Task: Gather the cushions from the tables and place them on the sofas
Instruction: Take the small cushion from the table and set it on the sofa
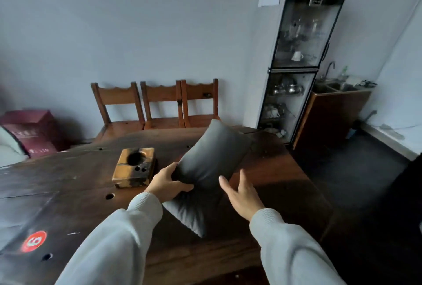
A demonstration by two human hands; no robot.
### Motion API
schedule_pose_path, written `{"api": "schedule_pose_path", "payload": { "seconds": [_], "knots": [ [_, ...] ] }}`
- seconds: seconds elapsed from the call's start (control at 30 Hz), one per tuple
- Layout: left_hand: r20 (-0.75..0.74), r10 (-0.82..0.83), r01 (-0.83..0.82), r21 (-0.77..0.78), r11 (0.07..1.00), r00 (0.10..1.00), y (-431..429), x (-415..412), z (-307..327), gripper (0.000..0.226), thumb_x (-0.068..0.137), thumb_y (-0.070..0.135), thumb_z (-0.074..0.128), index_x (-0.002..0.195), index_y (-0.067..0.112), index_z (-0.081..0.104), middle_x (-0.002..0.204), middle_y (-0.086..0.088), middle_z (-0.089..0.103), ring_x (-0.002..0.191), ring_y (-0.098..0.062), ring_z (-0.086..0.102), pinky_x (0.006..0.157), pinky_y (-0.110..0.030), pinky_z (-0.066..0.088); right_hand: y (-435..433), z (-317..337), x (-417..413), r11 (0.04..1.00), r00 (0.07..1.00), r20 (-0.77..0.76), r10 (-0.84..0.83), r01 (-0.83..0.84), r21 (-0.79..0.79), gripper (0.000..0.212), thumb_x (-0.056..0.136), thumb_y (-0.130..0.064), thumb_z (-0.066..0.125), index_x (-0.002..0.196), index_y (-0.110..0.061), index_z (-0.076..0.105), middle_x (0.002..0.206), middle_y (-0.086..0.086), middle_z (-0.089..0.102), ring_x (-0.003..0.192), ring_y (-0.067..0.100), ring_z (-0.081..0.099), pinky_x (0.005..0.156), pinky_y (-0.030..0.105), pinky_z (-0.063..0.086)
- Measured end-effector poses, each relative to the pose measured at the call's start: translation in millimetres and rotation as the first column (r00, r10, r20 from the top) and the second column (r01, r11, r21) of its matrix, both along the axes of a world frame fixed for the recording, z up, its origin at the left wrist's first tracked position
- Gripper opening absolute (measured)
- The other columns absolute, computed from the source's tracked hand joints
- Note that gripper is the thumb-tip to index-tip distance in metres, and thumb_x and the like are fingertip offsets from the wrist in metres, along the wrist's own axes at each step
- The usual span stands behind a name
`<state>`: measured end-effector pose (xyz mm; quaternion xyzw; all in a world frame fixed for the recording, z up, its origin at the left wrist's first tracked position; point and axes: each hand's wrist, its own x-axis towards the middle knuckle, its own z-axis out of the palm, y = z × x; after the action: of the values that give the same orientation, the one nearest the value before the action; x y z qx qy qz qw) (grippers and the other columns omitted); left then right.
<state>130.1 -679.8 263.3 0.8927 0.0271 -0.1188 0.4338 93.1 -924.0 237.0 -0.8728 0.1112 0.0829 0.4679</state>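
Observation:
A grey cushion (210, 161) is tilted up over the dark wooden table (68, 182), its far corner raised and its near corner low by my sleeves. My left hand (165, 185) grips the cushion's left edge, thumb on top and fingers underneath. My right hand (242, 194) hovers just right of the cushion with fingers spread, holding nothing; whether it touches the fabric I cannot tell. No sofa shows in this view.
A wooden block with a round hollow (134, 167) sits on the table left of the cushion. Three wooden chairs (159, 106) line the far wall. A glass cabinet (294, 65) and a sink unit (333, 106) stand at right, a red box (32, 131) at left.

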Motion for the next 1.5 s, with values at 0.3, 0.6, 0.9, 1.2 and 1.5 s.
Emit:
{"api": "schedule_pose_path", "payload": {
  "seconds": [0.3,0.6,0.9,1.2,1.5],
  "knots": [
    [0.083,-0.107,0.069,0.367,0.928,0.991,71.7,-171.5,138.0,0.090,0.074,0.022,0.095,0.154,0.029,0.053,0.148,-0.002,0.059,0.137,-0.026,0.054,0.117,-0.039,0.041,-0.2,103.0,-36.9,0.978,0.983,0.089,-0.163,0.150,0.143,0.112,0.082,-0.089,0.054,0.168,-0.026,0.020,0.174,0.013,0.025,0.156,0.043,0.029,0.125,0.062,0.027],
    [0.213,0.296,-0.353,0.322,0.879,0.931,191.4,-389.7,208.0,0.088,0.071,0.026,0.098,0.148,0.039,0.058,0.144,0.004,0.059,0.133,-0.018,0.051,0.115,-0.030,0.037,154.0,160.3,-132.1,0.898,0.946,0.086,0.313,-0.324,0.297,0.140,0.041,-0.097,0.071,0.149,-0.010,0.051,0.148,0.017,0.057,0.129,0.039,0.055,0.116,0.055,0.039],
    [0.168,0.926,-0.804,-0.461,0.376,0.337,273.7,-630.9,182.0,0.165,0.031,0.077,0.095,0.167,0.042,0.010,0.164,-0.002,0.035,0.147,-0.031,0.043,0.122,-0.053,0.039,345.5,200.0,-289.5,0.641,0.826,0.241,0.510,-0.552,0.533,0.117,0.039,-0.078,0.090,0.133,-0.011,0.069,0.126,0.008,0.072,0.111,0.030,0.068,0.110,0.040,0.050],
    [0.024,0.968,-0.739,-0.651,-0.174,-0.249,349.8,-972.5,149.0,0.108,0.033,0.086,0.091,0.116,0.019,0.073,0.102,-0.005,0.083,0.094,-0.029,0.080,0.092,-0.044,0.061,548.7,215.8,-599.0,0.324,0.514,0.370,0.774,-0.824,0.466,0.069,0.040,-0.079,0.085,0.079,-0.023,0.078,0.082,-0.015,0.076,0.088,0.013,0.073,0.077,0.022,0.054],
    [0.187,0.703,-0.653,-0.583,-0.483,-0.687,367.4,-1236.9,159.5,0.091,0.025,0.080,0.090,0.086,0.016,0.072,0.073,0.001,0.077,0.075,-0.024,0.075,0.079,-0.039,0.061,662.2,202.0,-867.1,0.021,0.180,0.373,0.910,-0.920,0.391,0.088,0.057,-0.079,0.084,0.123,-0.023,0.071,0.115,-0.002,0.075,0.109,0.021,0.071,0.103,0.040,0.056]
  ]
}}
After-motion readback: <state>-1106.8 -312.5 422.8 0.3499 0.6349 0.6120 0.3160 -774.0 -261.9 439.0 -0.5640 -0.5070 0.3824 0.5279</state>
